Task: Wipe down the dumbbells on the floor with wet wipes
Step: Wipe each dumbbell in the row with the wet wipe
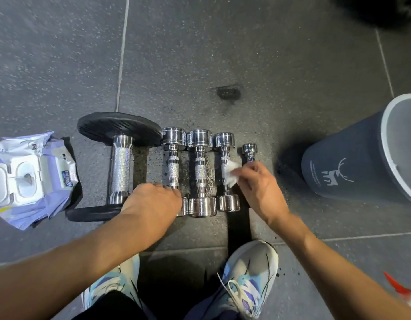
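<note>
My right hand [257,188] pinches a white wipe [231,173] on a small chrome dumbbell [225,140] while my left hand [151,204] covers a second dumbbell [173,166], finger grip impossible to tell

The right hand [261,188] hides the near end of the smallest dumbbell [249,150]; the bin [347,162] runs off frame.

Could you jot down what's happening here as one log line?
right hand: holds wet wipe on fourth dumbbell from left | left hand: on near end of second dumbbell | wipes pack: open
</note>
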`<state>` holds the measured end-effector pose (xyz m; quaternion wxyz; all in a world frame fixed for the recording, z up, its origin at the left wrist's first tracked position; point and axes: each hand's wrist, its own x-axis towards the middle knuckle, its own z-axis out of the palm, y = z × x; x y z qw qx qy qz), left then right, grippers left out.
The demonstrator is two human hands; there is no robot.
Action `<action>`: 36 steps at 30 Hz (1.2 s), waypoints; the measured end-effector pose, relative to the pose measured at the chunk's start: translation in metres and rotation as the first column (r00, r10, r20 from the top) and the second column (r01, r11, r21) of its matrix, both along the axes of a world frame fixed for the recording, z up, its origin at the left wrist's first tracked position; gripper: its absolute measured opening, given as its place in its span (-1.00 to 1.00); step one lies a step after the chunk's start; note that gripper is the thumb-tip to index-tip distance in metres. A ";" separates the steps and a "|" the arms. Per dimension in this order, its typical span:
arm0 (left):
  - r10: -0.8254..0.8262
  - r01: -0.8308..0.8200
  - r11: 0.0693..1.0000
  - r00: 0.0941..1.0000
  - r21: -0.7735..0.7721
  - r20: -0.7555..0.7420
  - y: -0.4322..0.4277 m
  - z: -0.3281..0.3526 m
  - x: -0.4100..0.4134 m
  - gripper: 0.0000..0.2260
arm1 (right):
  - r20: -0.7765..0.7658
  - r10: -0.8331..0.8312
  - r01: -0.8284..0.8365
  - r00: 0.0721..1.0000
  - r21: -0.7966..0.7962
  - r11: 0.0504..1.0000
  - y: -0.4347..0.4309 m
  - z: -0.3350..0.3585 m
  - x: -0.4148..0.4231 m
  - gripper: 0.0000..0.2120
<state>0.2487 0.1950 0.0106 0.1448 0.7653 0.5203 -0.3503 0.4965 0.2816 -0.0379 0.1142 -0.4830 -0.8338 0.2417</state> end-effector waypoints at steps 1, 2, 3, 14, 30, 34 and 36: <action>0.003 -0.003 1.000 1.000 -0.002 0.002 0.000 0.000 0.000 -0.34 | -0.025 -0.028 0.028 0.999 0.005 1.000 0.006 0.002 -0.004 -0.84; 0.004 -0.004 1.000 1.000 -0.005 0.003 0.000 0.000 0.000 -0.35 | -0.044 -0.024 0.024 0.999 -0.006 1.000 0.010 0.004 -0.008 -0.83; 0.005 -0.005 1.000 1.000 -0.007 0.003 0.000 0.000 -0.001 -0.35 | -0.053 0.005 -0.006 0.999 -0.029 1.000 0.013 0.006 -0.011 -0.81; 0.022 -0.022 0.999 1.000 -0.026 0.009 0.001 0.001 -0.001 -0.38 | -0.046 0.242 -0.246 0.969 -0.225 0.943 -0.022 0.010 0.015 -0.85; 0.072 -0.070 0.997 0.997 -0.045 0.040 0.003 0.009 0.001 -0.35 | -0.066 0.077 -0.087 0.995 -0.172 0.981 -0.003 -0.002 -0.006 -0.80; 0.068 -0.066 0.995 0.997 -0.071 0.029 0.004 0.005 0.002 -0.33 | -0.158 -0.074 0.057 0.985 -0.111 0.992 0.003 -0.004 -0.023 -0.82; 0.056 -0.054 0.996 0.998 -0.074 0.026 0.004 0.009 0.002 -0.31 | -0.219 -0.176 0.147 0.960 -0.142 0.979 0.014 -0.005 -0.030 -0.80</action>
